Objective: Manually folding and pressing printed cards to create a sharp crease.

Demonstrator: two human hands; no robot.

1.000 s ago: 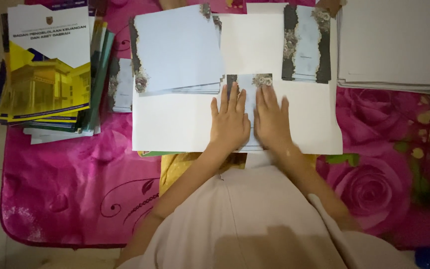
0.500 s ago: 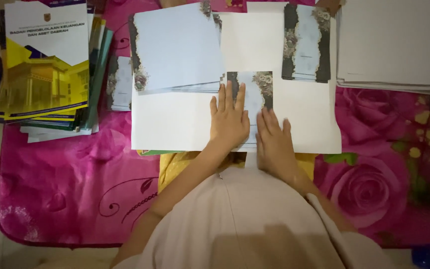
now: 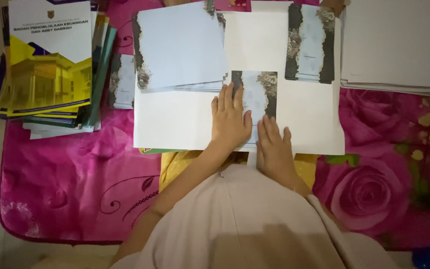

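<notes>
Our left hand [image 3: 231,122] lies flat with its fingers spread a little, palm down on the left part of a small floral-bordered card [image 3: 257,97], pinching nothing. Our right hand [image 3: 273,149] lies flat too, fingers close together, just below and to the right of the left hand, over the card's lower edge and the near edge of the large white sheet [image 3: 175,124] beneath it. The card sits at the middle of that sheet, its dark flowered border showing on both sides of a pale blue centre.

In the same head view, a fanned stack of pale blue cards [image 3: 180,47] lies at the sheet's upper left, touching the small card's top left corner. A second pile of bordered cards [image 3: 310,45] lies at the upper right, apart from our hands. A stack of yellow and white booklets [image 3: 48,65] stands at the far left on the pink rose-patterned cloth [image 3: 75,184], and a pile of white paper [image 3: 399,45] lies at the far right.
</notes>
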